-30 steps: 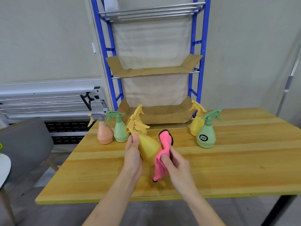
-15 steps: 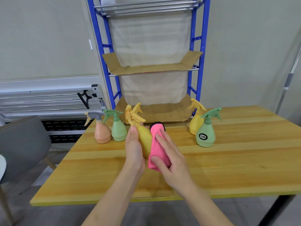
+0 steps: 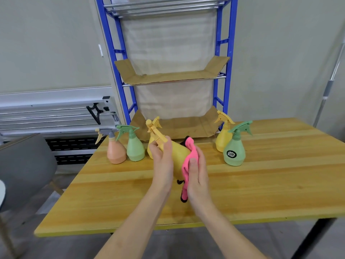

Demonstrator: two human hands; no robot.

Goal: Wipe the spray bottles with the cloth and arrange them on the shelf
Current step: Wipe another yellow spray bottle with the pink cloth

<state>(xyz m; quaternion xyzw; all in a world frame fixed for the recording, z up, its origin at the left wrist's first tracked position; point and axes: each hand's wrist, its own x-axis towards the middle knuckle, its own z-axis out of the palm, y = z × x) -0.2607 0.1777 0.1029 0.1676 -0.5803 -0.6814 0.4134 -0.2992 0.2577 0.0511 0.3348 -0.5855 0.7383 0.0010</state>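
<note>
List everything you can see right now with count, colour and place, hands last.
Held spray bottle: 1, yellow, tilted above the table, between the hands.
Cloth: 1, pink with dark edging, pressed on the held bottle's base end.
Left group of bottles: 3 on the table, one peach, one green, one yellow mostly hidden behind the left hand.
Right group of bottles: 2 on the table, one yellow, one green with a dark label.
Table: 1, yellow wood.
Shelf: 1, blue frame, cardboard-lined tiers, behind the table.
Chair: 1, grey, far left.
Left hand: grips the held bottle's neck.
Right hand: holds the cloth against the bottle.
</note>
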